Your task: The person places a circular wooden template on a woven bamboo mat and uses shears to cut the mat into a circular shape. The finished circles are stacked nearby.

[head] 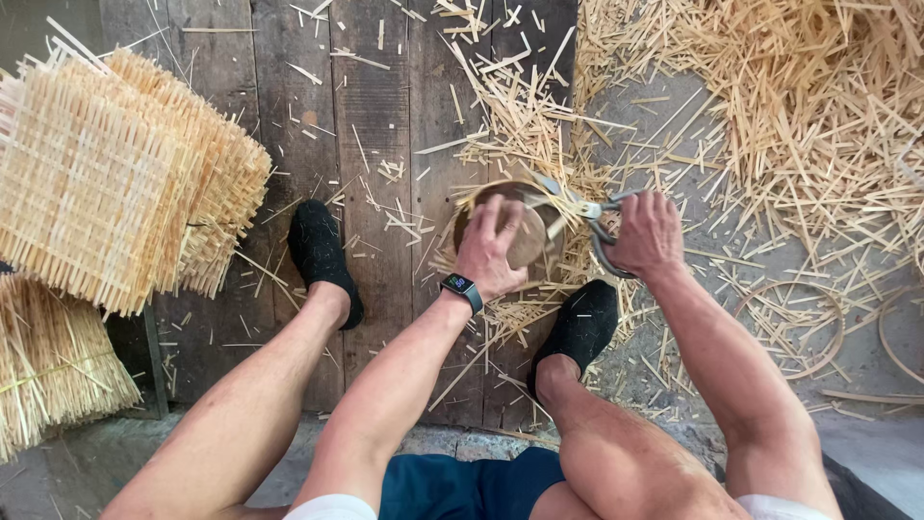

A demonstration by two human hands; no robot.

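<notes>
My left hand (491, 248), with a dark watch on its wrist, presses down on a round brown wooden form (527, 243) that sits inside a small woven bamboo basket (556, 214). Thin bamboo strips stick out around the basket's rim. My right hand (647, 234) is closed around the handles of grey metal shears (595, 214), whose blades reach the strips at the basket's right edge. The basket rests on the floor just ahead of my right foot (582, 323).
A stack of flat woven bamboo mats (115, 173) lies at the left, with a strip bundle (53, 361) below it. Cut bamboo slivers (789, 106) cover the floor at the upper right. Thin bamboo hoops (794, 327) lie at the right. My left foot (322, 255) rests on dark planks.
</notes>
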